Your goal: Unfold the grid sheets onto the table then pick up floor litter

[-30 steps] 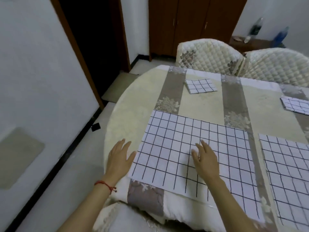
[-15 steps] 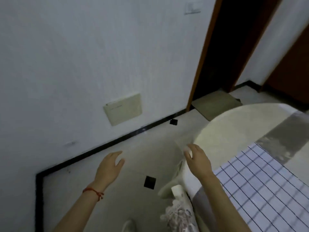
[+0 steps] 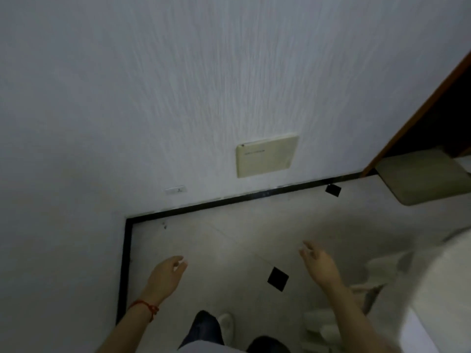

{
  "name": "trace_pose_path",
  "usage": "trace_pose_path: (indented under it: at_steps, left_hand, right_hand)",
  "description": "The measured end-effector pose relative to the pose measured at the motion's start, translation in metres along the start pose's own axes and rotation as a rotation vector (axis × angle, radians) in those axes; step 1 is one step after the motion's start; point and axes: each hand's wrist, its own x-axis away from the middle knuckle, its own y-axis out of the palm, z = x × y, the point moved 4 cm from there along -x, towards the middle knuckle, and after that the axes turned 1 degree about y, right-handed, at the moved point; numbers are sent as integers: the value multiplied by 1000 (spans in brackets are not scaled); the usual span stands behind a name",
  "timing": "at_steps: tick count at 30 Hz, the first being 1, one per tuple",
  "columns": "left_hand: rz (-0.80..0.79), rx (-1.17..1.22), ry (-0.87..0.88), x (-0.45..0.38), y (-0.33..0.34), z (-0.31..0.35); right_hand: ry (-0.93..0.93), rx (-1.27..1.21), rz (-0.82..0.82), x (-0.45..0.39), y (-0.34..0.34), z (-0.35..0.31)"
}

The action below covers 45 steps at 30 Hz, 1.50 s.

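Observation:
I look down at a pale tiled floor (image 3: 229,245) in a corner of the room. My left hand (image 3: 167,275), with a red string at the wrist, hangs over the floor with loosely curled fingers and holds nothing. My right hand (image 3: 318,263) is stretched out over the floor with relaxed fingers, also empty. A few small dark specks (image 3: 164,225) lie on the floor near the corner skirting. The table edge with its pale cloth (image 3: 438,289) shows at the right; the grid sheets are out of view.
A white wall with a beige wall plate (image 3: 266,155) faces me, edged by black skirting (image 3: 229,201). Black diamond inlays (image 3: 277,278) mark the tiles. A doorway with a grey mat (image 3: 423,177) is at upper right. My leg and shoe (image 3: 224,324) are below.
My view has swung left from the table to the floor corner. Both hands left the grid sheet and now hang over the floor; the table has slid to the right edge.

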Motion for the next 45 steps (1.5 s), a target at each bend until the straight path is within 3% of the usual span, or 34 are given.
trace_pose_path:
  at_steps: [4, 11, 22, 29, 37, 45]
  left_hand:
    - [-101, -35, 20, -43, 3, 26]
    - [-182, -98, 183, -149, 23, 148]
    - [-341, -232, 226, -271, 86, 310]
    - [-456, -363, 272, -351, 130, 392]
    - [-660, -546, 398, -440, 226, 559]
    - [-862, -693, 519, -453, 363, 743]
  right_hand:
    - [149, -51, -18, -14, 7, 23]
    - [415, -112, 35, -62, -25, 67]
    - [483, -303, 104, -198, -125, 67]
    - [567, -425, 268, -281, -209, 82]
    - [812, -564, 332, -331, -265, 124]
    - [988, -811, 505, -347, -301, 179]
